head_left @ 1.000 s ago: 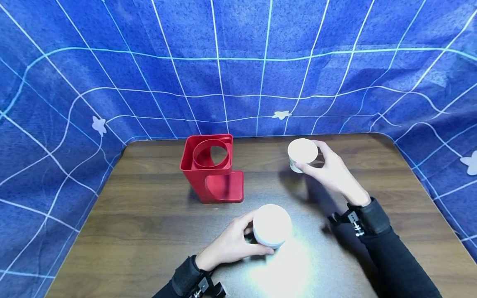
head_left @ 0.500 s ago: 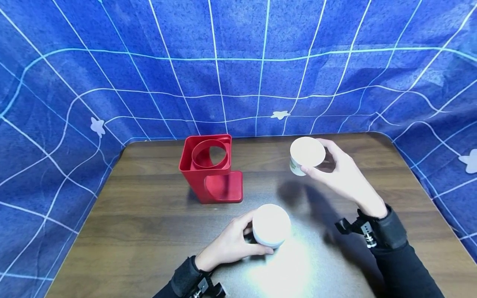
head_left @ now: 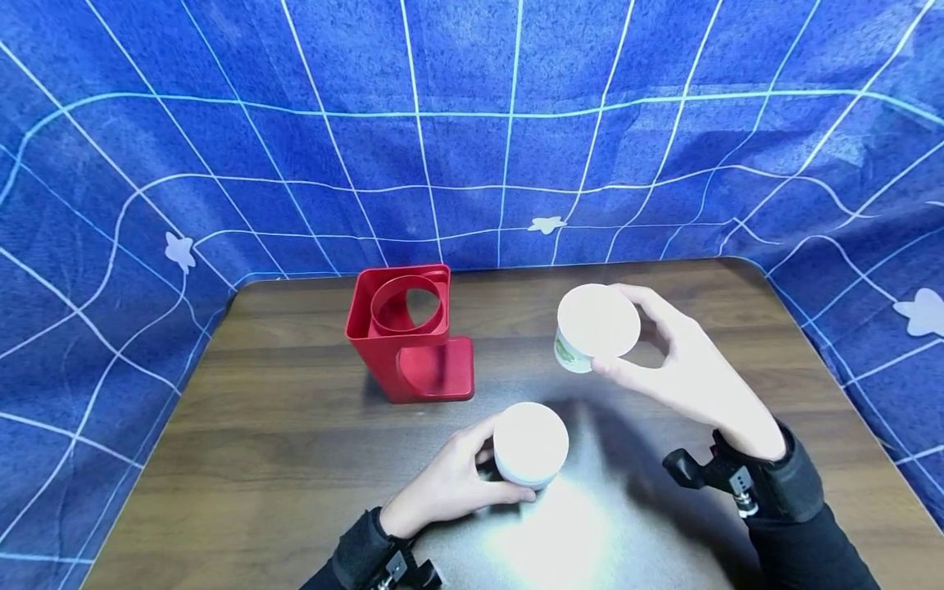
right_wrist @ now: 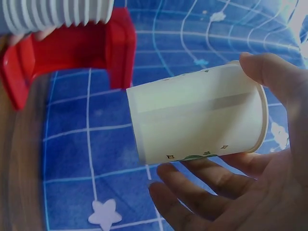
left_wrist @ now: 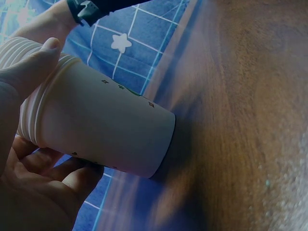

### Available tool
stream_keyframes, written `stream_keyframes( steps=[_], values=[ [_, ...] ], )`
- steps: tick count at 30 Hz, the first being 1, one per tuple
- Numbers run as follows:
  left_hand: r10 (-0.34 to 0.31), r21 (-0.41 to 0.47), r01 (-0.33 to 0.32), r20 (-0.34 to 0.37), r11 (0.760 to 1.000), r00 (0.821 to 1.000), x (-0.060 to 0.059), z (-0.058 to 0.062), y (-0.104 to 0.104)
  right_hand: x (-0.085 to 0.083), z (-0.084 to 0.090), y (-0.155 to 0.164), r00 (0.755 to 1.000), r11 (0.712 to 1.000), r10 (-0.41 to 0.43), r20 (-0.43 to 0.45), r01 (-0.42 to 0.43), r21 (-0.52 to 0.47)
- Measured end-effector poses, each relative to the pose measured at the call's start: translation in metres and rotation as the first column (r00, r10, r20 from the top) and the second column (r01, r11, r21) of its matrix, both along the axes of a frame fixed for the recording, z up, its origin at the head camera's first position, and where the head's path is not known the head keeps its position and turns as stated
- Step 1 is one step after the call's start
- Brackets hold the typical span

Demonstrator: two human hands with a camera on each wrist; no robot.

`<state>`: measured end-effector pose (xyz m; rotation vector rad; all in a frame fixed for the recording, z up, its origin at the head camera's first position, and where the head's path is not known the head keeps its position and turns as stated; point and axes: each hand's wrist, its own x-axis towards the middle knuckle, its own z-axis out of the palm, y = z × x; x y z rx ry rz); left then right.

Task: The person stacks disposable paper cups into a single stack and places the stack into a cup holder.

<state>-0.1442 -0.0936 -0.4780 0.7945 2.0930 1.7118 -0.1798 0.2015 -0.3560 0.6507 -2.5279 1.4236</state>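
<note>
My right hand [head_left: 682,360] holds a white paper cup [head_left: 593,326] with small green marks, lifted above the table at the right; in the right wrist view that cup [right_wrist: 197,115] lies across my curled fingers [right_wrist: 202,190]. My left hand [head_left: 450,479] grips a stack of white paper cups [head_left: 529,445] that stands on the table near the front middle. In the left wrist view the stack [left_wrist: 98,130] has its base on the wood, with my thumb [left_wrist: 29,67] on its ribbed rims. A red cup holder [head_left: 406,332] with a round opening stands at the back left.
The brown wooden table [head_left: 258,426] is bordered at the back and both sides by a blue cloth [head_left: 472,131] with a white grid and star shapes. A bright glare [head_left: 568,524] lies on the table in front of the stack.
My right hand has lifted its cup off the table and brought it nearer and slightly left, tilting it. The left hand and the stack have stayed in place.
</note>
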Motion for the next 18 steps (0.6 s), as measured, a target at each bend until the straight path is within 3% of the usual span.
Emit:
stream_keyframes(
  steps=[12, 18],
  values=[
    [0.003, 0.007, -0.003, -0.024, 1.000, 1.000, 0.001, 0.000, 0.001, 0.022, 0.009, -0.006, 0.985, 0.986, 0.165, -0.049, -0.165, -0.008],
    [-0.009, 0.029, 0.009, 0.000, 1.000, 1.000, 0.001, 0.000, 0.001, 0.030, 0.012, -0.011, 0.974, 0.974, 0.222, -0.050, -0.224, -0.029]
  ],
)
